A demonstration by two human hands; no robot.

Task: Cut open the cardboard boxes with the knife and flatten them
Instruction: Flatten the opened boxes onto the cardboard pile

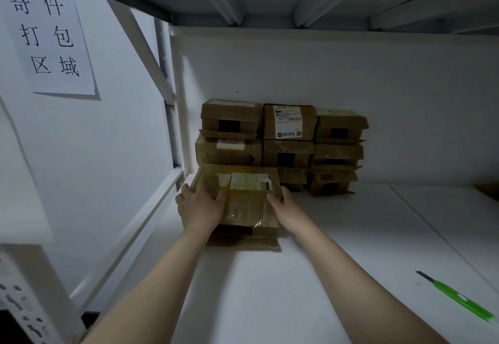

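I'm holding the taped box (245,208) at twelve o'clock on the counter (270,289), left hand (201,206) and right hand (282,202) fingers (186,189) curled round its sides. I'm judging it best slid squarely toward the knife (453,295) at four o'clock.

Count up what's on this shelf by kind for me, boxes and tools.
Stacked cardboard boxes: 8 visible
Held cardboard box, gripped by left hand and right hand: 1
Green knife: 1
Total: 10
A brown scrap at the right edge is too cut off to count.
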